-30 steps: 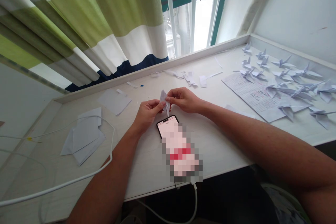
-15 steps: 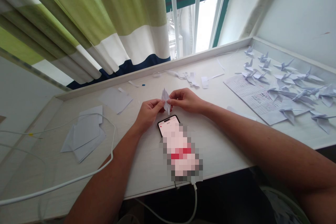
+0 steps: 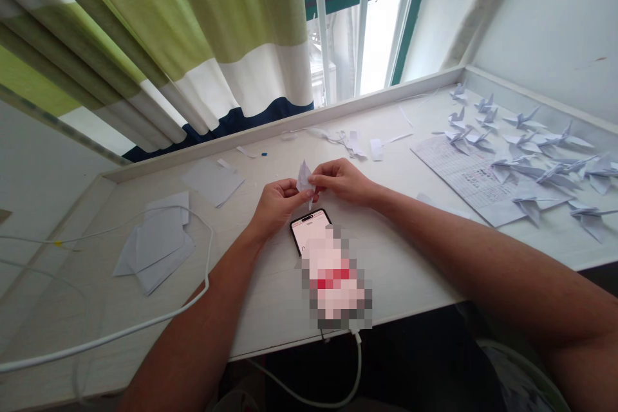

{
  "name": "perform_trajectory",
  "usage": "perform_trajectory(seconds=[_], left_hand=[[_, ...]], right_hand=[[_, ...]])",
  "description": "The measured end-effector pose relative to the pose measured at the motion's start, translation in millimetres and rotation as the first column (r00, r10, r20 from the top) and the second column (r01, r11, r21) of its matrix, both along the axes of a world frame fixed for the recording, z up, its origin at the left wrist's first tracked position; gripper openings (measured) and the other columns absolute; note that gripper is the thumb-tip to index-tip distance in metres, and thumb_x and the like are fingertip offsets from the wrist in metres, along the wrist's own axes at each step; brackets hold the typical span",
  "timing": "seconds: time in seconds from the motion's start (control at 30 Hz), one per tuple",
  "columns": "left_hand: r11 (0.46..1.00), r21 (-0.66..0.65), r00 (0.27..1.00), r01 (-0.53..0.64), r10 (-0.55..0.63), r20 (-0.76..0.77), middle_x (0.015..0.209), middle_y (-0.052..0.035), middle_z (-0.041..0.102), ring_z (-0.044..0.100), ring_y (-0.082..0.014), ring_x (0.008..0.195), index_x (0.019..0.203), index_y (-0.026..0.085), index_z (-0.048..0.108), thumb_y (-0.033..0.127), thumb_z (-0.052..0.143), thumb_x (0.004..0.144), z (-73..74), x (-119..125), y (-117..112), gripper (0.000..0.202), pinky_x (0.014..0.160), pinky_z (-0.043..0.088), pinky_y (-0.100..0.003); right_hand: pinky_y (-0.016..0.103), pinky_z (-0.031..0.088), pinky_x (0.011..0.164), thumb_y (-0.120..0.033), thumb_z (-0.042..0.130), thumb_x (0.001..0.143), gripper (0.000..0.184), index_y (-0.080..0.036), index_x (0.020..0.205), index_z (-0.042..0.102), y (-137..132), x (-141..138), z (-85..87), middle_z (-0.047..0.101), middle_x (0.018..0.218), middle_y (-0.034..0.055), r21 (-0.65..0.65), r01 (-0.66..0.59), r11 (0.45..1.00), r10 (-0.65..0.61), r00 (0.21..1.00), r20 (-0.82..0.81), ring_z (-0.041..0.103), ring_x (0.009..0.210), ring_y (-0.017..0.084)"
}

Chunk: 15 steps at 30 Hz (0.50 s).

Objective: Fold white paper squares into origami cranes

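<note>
A small piece of folded white paper (image 3: 304, 178), pointed at top and bottom, is held upright between my two hands. My left hand (image 3: 277, 205) pinches its lower left part, the thumb lying across the front. From the other side, my right hand (image 3: 342, 181) grips its right edge between thumb and fingers. Fingertips hide some of the paper's lower half. Just below the hands lies a phone (image 3: 309, 238) with a lit screen, most of it blurred out, and a white cable plugged into its near end.
Several folded paper cranes (image 3: 526, 174) stand at the right, some on a printed sheet (image 3: 449, 174). Loose paper sheets (image 3: 161, 241) and a white cable (image 3: 145, 327) lie at the left. Paper scraps (image 3: 355, 143) lie toward the raised back edge, below a curtain (image 3: 241, 19) and barred window.
My left thumb has shifted right across the front of the folded paper. My right fingers have moved slightly up along its edge. The phone stays put.
</note>
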<state>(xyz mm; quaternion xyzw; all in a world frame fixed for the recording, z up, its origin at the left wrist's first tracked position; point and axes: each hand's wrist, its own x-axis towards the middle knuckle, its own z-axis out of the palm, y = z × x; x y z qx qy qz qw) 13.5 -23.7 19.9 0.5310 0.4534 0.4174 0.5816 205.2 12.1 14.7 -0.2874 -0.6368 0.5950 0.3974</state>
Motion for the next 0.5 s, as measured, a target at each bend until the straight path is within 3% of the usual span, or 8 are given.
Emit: perform_trajectory(seconds=[0.23, 0.4, 0.5], left_hand=[[0.993, 0.116, 0.999, 0.022, -0.016, -0.05, 0.081, -0.0075, 0.079, 0.072, -0.0205, 0.076, 0.084, 0.016, 0.08, 0.054, 0.073, 0.086, -2.4, -5.9, 4.6, 0.039, 0.077, 0.055, -0.032], [0.974, 0.17, 0.987, -0.151, 0.157, -0.027, 0.078, -0.0052, 0.076, 0.065, -0.0159, 0.067, 0.082, 0.017, 0.081, 0.056, 0.08, 0.079, -9.0, -3.9, 7.9, 0.039, 0.066, 0.054, -0.028], [0.969, 0.16, 0.981, -0.187, 0.191, -0.013, 0.076, -0.0049, 0.075, 0.064, -0.0155, 0.066, 0.082, 0.016, 0.081, 0.058, 0.082, 0.075, -11.6, -2.7, 9.2, 0.043, 0.063, 0.055, -0.027]], right_hand=[[0.03, 0.056, 0.07, -0.048, 0.07, 0.091, 0.033, -0.016, 0.082, 0.07, -0.7, -1.3, -2.1, 0.073, 0.071, 0.0023, 0.105, -0.01, 0.994, 0.003, 0.998, 0.062, 0.069, 0.069, 0.016], [0.03, 0.057, 0.064, -0.043, 0.079, 0.083, 0.034, -0.018, 0.101, 0.065, -4.8, -6.1, -3.2, 0.072, 0.093, 0.0042, 0.233, 0.183, 0.955, -0.222, 0.963, 0.153, 0.069, 0.071, 0.015], [0.031, 0.058, 0.064, -0.036, 0.083, 0.078, 0.039, -0.021, 0.106, 0.061, -8.2, -7.6, -1.7, 0.07, 0.1, 0.0038, 0.351, 0.229, 0.908, -0.309, 0.932, 0.19, 0.067, 0.073, 0.015]])
